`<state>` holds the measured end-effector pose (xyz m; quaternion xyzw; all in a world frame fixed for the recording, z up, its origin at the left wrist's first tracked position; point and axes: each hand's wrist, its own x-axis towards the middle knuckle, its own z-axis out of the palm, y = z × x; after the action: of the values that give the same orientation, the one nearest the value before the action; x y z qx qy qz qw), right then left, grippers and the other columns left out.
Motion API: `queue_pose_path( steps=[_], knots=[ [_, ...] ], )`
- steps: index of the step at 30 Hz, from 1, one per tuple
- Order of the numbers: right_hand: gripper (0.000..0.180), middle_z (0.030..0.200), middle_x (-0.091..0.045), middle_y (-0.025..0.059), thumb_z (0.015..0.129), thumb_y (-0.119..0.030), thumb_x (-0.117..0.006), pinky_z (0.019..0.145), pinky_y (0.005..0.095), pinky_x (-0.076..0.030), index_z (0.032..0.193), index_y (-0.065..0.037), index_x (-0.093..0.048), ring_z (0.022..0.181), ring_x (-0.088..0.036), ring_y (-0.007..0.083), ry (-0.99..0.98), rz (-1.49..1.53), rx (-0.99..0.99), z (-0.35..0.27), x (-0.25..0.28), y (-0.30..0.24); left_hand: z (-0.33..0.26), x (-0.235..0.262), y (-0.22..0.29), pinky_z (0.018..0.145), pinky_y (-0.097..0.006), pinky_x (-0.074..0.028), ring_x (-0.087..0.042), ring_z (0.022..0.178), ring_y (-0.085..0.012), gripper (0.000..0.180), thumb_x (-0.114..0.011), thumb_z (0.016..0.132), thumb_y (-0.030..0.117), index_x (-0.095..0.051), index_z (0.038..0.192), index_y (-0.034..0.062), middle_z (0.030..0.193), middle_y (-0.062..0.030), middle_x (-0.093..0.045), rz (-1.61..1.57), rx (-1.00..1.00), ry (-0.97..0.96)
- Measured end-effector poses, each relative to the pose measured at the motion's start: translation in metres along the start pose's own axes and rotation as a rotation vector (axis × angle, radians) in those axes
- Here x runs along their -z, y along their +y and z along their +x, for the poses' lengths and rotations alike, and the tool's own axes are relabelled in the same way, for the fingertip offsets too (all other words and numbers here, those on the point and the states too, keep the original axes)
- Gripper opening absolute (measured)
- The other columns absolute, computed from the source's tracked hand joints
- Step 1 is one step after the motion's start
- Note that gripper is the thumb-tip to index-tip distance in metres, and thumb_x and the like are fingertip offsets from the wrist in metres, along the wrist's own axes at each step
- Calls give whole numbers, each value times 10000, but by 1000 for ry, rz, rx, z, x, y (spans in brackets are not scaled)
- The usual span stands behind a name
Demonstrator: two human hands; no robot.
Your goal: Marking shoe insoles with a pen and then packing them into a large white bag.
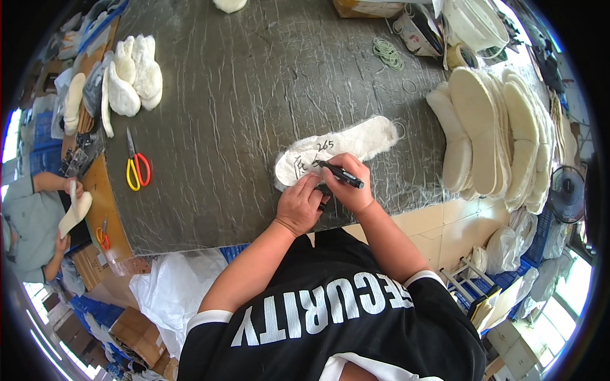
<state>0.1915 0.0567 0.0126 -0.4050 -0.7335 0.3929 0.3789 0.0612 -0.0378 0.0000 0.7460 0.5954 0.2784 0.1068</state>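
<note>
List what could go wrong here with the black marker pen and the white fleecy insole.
The white fleecy insole lies near the dark table's front edge; a push might slide it off. The left hand pins only its heel end, so it could shift. The right hand's black marker pen could smear fresh writing.

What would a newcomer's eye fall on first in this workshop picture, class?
First, at the table's near edge, the right hand holding a black marker over a white fleecy insole with handwriting on it, the left hand alongside. Next, the big stack of pale insoles on the right, then the red-and-yellow scissors on the left of the grey table.
</note>
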Motion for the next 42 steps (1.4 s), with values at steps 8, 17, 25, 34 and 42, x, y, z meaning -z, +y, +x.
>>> queue_pose_path(
  steps=[8, 17, 25, 34, 42],
  knots=[
    [157, 694, -566, 109, 665, -48, -680, 572, 360, -461, 712, -49, -530, 635, -567, 303, -75, -72, -1, -6, 5, 6, 2, 0, 0, 812, -376, -484, -562, 1045, -298, 184, -701, 686, 132, -558, 755, 40, 1078, -127, -580, -6, -9, 48],
    [147, 685, -560, 98, 675, -17, -665, 526, 321, -452, 730, -46, -531, 581, -565, 257, 14, -32, -57, -4, 11, 3, 0, -2, 0, 796, -368, -479, -566, 1034, -291, 186, -704, 689, 135, -555, 742, 38, 1074, -117, -574, 0, -10, 39],
    [147, 768, -629, 105, 702, 1, -677, 622, 296, -486, 793, -19, -562, 667, -610, 224, 88, -42, -99, 2, 27, 6, -2, -1, 6, 778, -343, -424, -503, 1090, -248, 181, -694, 702, 202, -565, 747, 83, 1205, -73, -566, 116, -95, 12],
    [165, 760, -596, 98, 701, -19, -691, 566, 301, -477, 793, -36, -555, 635, -599, 235, 80, -1, -40, 6, 24, 9, 8, -17, 15, 837, -359, -349, -454, 1180, -234, 171, -655, 745, 241, -556, 746, 101, 1288, -115, -512, 125, -29, -44],
    [156, 723, -592, 93, 686, -43, -699, 558, 319, -470, 759, -51, -560, 627, -587, 254, -4, -104, 22, 3, 24, 14, 12, -15, 16, 823, -379, -336, -491, 1107, -238, 181, -675, 719, 243, -562, 752, 104, 1254, -89, -536, 121, -24, -37]
  ],
)
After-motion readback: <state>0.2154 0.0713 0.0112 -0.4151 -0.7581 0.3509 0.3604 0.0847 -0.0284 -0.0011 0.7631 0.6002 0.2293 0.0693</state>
